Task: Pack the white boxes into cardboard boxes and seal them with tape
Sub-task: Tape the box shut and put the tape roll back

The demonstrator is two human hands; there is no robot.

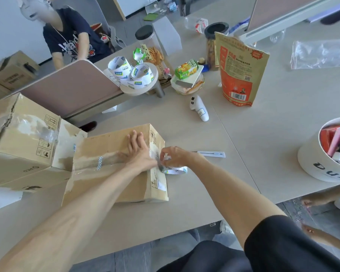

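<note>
Closest in were the person's two bare arms, the right one with a dark sleeve (283, 242). Both reached out to the cardboard box (133, 187), which lay shut on the table. The left hand (139, 152) lay flat on top of the box near its right end, fingers straight, pressing down on the clear tape (106, 163). The right hand (175, 157) was just off that right end, its fingers pinching the tape roll (176, 171). The tape ran the long way across the box top, left end to right end, toward the roll. So the roll lay to the right of the left hand, and the right hand was the one on it. I think the next job was to cut or tear the tape there. A flat white tool (211, 154), maybe a cutter, lay right of the box, just past the right hand. No white boxes showed; they may be inside. Left of the box stood a second carton (22, 138). Far behind the box sat spare rolls (134, 75).
</note>
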